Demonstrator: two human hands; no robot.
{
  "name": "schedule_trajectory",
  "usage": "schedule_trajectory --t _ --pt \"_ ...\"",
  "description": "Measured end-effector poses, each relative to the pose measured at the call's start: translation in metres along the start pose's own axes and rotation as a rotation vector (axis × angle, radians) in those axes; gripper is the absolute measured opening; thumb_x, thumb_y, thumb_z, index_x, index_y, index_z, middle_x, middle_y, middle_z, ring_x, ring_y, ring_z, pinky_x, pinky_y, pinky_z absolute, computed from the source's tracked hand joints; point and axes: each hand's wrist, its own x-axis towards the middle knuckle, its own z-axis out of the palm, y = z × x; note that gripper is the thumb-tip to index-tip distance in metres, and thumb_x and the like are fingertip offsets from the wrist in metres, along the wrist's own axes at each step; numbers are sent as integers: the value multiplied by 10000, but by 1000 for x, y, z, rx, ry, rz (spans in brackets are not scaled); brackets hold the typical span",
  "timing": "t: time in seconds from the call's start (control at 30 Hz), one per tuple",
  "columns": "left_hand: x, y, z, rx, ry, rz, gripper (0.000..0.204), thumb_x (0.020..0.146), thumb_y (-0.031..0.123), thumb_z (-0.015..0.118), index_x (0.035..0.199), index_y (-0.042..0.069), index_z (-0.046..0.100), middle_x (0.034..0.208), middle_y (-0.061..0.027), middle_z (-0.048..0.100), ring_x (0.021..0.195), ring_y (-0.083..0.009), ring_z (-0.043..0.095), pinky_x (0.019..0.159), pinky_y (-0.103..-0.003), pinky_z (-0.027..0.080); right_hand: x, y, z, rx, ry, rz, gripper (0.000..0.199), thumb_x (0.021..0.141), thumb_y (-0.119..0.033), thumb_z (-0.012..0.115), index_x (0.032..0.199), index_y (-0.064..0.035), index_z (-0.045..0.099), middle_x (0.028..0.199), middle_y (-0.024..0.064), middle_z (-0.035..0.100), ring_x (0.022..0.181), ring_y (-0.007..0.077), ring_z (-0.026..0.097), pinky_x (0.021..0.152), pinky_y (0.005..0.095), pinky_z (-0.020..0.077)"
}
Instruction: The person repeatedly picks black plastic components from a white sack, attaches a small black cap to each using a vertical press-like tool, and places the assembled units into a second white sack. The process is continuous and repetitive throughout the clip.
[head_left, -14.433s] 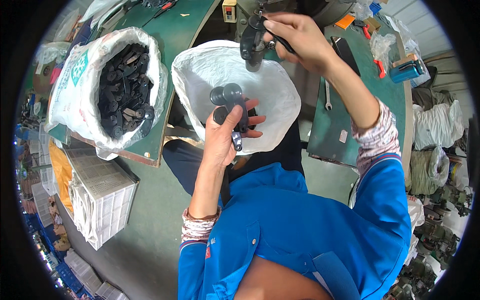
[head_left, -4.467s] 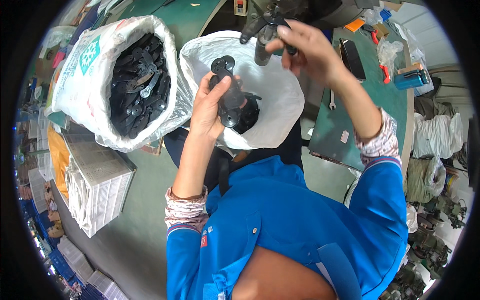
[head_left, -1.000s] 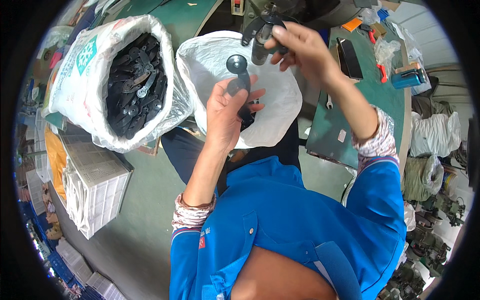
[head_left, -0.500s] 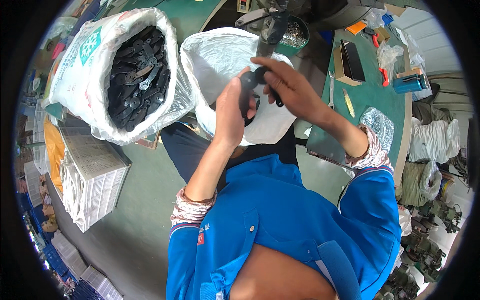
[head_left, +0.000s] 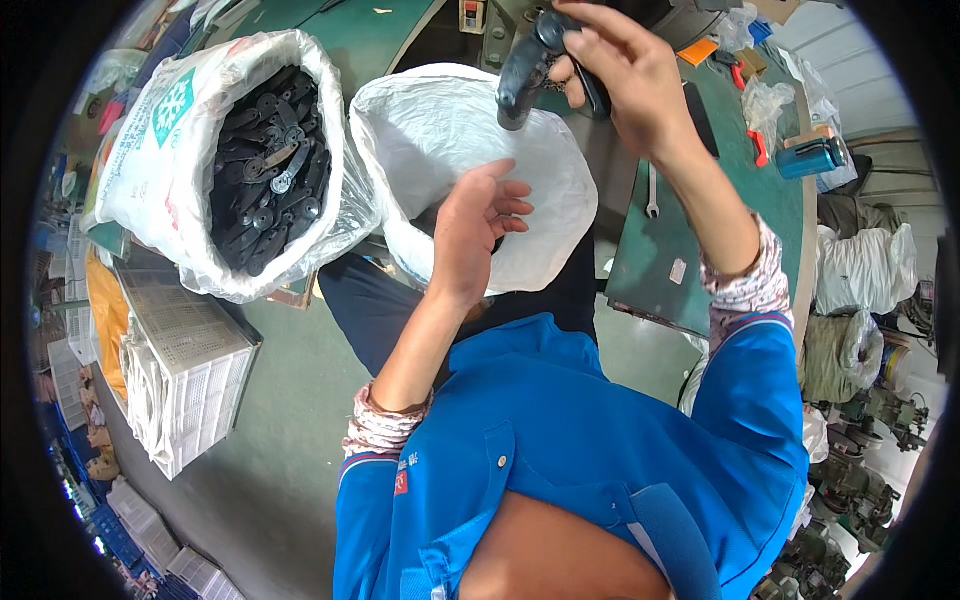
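Note:
My right hand [head_left: 630, 85] is raised at the far side of the white sack, closed around a black flat part with a rounded end [head_left: 551, 32]. A dark narrow end of it shows below the fingers. Close beside that hand hangs a dark machine post [head_left: 518, 90]. My left hand [head_left: 472, 225] hovers over the mouth of the open white sack [head_left: 420, 95], palm inward, fingers loosely apart. Something small and dark shows just under its fingertips; whether it touches them I cannot tell. Left of this stands another white sack [head_left: 150, 165], filled with similar black parts [head_left: 265, 190].
On the green bench at right are a wrench [head_left: 653, 192], a blue bottle [head_left: 812, 157], red-handled tools [head_left: 758, 148] and a clear plastic bag [head_left: 768, 103]. A white perforated crate [head_left: 195, 400] stands on the floor at left. Dark machinery rises at the far side.
My right hand has moved up and away from my left, carrying the black part. My left hand has loosened its fingers, and the black part it held no longer shows in it.

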Motion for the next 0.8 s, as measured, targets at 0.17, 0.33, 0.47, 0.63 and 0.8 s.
schedule_trajectory --t 0.17,0.33,0.47,0.63,0.8 --pt "-3 -2 -5 63 56 18 304 959 185 473 1194 10 555 988 -96 631 848 -164 593 750 -301 478 41 -24 2 17 -47 374 255 943 -109 530 1131 60 561 774 87 656 457 120 550 438 243 436" --pt "-5 5 -17 72 140 61 236 945 117 515 1149 15 577 942 -82 661 808 -143 612 720 -277 492 3 14 -11 -98 -85 257 454 941 -218 558 1322 6 451 816 119 671 455 101 546 333 191 352" --pt "-3 14 -50 293 250 206 246 925 47 527 1164 1 559 934 -100 658 784 -133 617 686 -249 507 -13 16 -11 -36 -48 278 461 948 -231 550 1308 32 436 765 118 658 397 94 493 367 200 373" --pt "11 52 -115 974 570 415 428 839 39 607 1242 -13 472 983 -122 643 864 -205 612 772 -319 504 -15 20 -16 7 -32 273 422 957 -220 531 1283 35 450 714 108 642 396 87 485 389 192 382" --pt "26 87 -187 1843 658 527 885 705 117 703 1446 17 229 1371 -216 417 1300 -372 362 1074 -522 253 -11 8 -9 42 -25 196 375 965 -202 503 1251 37 473 699 96 637 435 87 518 426 205 417"
